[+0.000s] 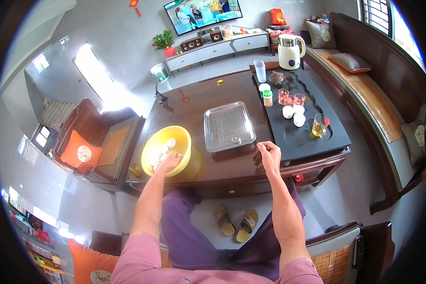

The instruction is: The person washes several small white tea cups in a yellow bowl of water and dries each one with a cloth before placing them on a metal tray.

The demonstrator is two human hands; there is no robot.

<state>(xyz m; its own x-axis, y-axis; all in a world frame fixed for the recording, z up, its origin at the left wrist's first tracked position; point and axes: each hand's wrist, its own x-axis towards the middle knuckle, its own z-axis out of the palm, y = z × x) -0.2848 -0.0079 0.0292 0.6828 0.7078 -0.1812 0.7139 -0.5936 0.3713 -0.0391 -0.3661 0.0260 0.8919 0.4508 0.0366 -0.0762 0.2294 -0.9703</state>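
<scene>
My left hand [170,162] reaches over the near rim into a yellow plastic basin [184,136], its fingers down inside at the right. Several small white rounded cups [163,148] lie in the basin, left of that hand. Whether the fingers hold anything is hidden. My right hand [271,154] hovers above the table's near side, thumb and fingertips drawn together, with no thing visible between them. Between the hands lies a perforated stainless steel tray [223,124], and one small clear glass cup [236,139] stands near its front edge.
On the right, a black tea tray [287,145] carries white cups [294,113], red-patterned glasses [289,98], a glass mug with yellowish liquid [319,125], a teapot [277,78] and an electric kettle [289,51]. A phone stand [160,96] is at the table's far left.
</scene>
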